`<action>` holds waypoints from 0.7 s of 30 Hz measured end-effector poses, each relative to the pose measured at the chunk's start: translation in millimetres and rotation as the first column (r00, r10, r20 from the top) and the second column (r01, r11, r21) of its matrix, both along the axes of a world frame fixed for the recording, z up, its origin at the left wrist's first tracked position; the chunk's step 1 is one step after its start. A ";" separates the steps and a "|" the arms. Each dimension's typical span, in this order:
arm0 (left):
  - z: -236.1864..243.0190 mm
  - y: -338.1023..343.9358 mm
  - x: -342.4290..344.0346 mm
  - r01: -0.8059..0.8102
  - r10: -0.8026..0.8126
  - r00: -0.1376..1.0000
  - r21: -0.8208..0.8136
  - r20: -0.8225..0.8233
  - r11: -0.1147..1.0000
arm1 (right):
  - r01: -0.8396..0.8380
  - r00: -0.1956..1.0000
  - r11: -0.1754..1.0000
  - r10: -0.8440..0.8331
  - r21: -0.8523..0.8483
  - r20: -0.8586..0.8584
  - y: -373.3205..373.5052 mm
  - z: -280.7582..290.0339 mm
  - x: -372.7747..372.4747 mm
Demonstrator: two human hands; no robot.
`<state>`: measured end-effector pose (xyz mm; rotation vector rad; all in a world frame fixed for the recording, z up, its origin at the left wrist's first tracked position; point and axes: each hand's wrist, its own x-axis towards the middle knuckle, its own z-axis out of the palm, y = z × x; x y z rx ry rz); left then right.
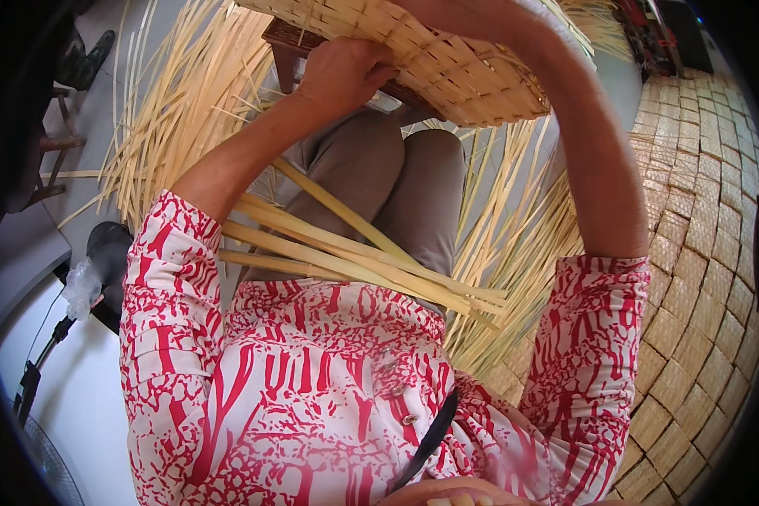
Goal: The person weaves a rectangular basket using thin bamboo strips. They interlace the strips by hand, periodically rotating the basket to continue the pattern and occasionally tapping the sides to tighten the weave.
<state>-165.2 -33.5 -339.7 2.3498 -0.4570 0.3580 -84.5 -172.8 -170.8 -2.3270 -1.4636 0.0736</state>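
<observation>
A woven bamboo piece (472, 67), pale tan with an open criss-cross weave, is raised at the top of the view above a dark wooden support (285, 55). My left hand (346, 72) has curled fingers gripping at its lower left part. My right hand (434, 17) reaches over its upper part at the top edge, its fingers hidden. Several long flat bamboo strips (354, 257) lie diagonally across my lap, over my grey trousers (422, 185).
Loose strips (177, 101) lie heaped at left and right (506, 211). A woven mat (691, 253) covers the right side. At left are a stool (59, 143), dark shoes (93, 59), a black stand (38, 363) with a plastic bag (83, 282), and a fan (46, 460).
</observation>
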 end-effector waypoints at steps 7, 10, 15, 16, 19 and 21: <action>-5.2 -20.1 -2.7 0.036 -0.035 0.998 -0.029 0.051 0.999 | -0.053 0.987 0.994 0.066 -0.098 0.143 -18.2 6.1 20.7; -7.9 -8.5 -9.9 -0.025 0.021 0.997 0.045 0.068 0.999 | -0.124 0.915 0.990 0.086 0.073 0.393 -11.7 -22.3 13.2; -2.2 -9.3 -8.8 0.069 -0.121 0.942 0.170 0.314 0.983 | -0.036 0.960 0.998 0.020 0.051 0.280 -10.4 -1.5 -8.4; -0.8 -12.1 -14.2 0.045 -0.092 0.945 0.153 0.313 0.987 | -0.035 0.956 0.998 0.016 0.059 0.294 -9.2 -1.0 -12.9; 7.3 -15.6 -17.8 0.011 -0.054 0.959 0.153 0.278 0.988 | 0.013 0.947 0.995 -0.044 0.099 0.319 -7.0 -7.6 -18.8; 9.0 -22.7 -16.5 0.015 -0.057 0.959 0.152 0.278 0.988 | 0.048 0.920 0.981 -0.116 0.187 0.374 -7.9 -17.9 -15.4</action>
